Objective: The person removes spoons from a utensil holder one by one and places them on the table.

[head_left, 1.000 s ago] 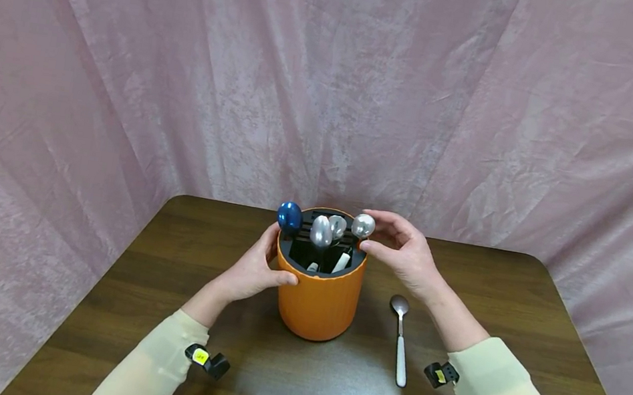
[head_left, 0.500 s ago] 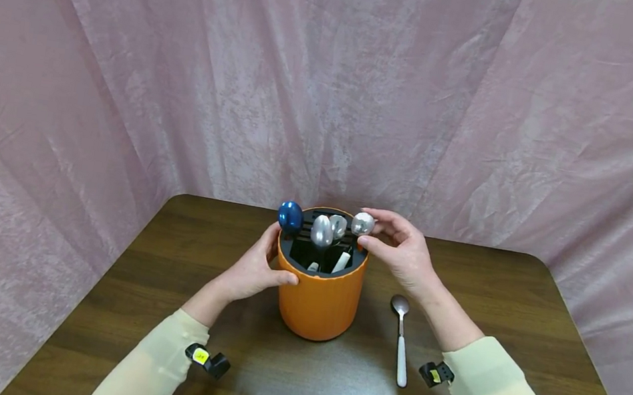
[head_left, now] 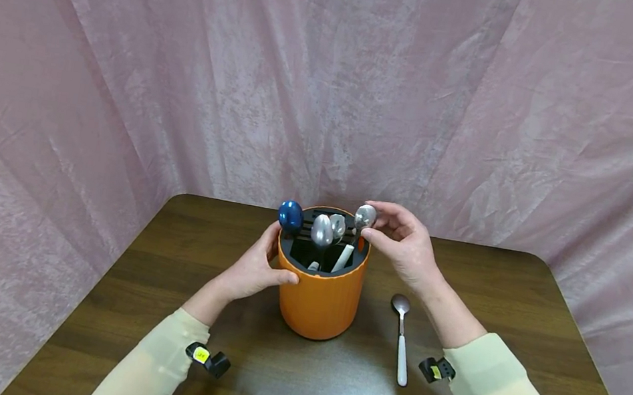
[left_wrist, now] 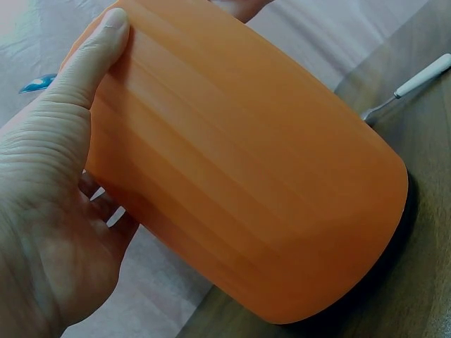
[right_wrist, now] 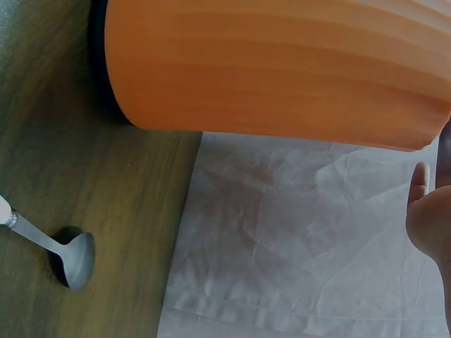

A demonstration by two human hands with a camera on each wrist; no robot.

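Observation:
An orange utensil holder (head_left: pixel 317 309) with a dark slotted top stands upright on the table. My left hand (head_left: pixel 248 272) grips its left side, thumb across the front near the rim; in the left wrist view the thumb (left_wrist: pixel 106 42) lies along the orange wall. At the rim's right side my right hand (head_left: pixel 407 244) pinches a silver spoon (head_left: pixel 365 216) at its bowl, the white handle slanting down into the holder. A blue spoon (head_left: pixel 291 216) and two other silver spoons, one in front (head_left: pixel 322 231), stand bowl up in it.
Right of the holder, a spoon with a white handle (head_left: pixel 401 361) lies on the brown wooden table (head_left: pixel 214 237); its bowl (right_wrist: pixel 79 260) shows in the right wrist view. A pink curtain (head_left: pixel 333 78) hangs behind the table.
My right hand has risen a little with the pinched spoon, and more of its white handle shows above the holder. The left hand has stayed in place.

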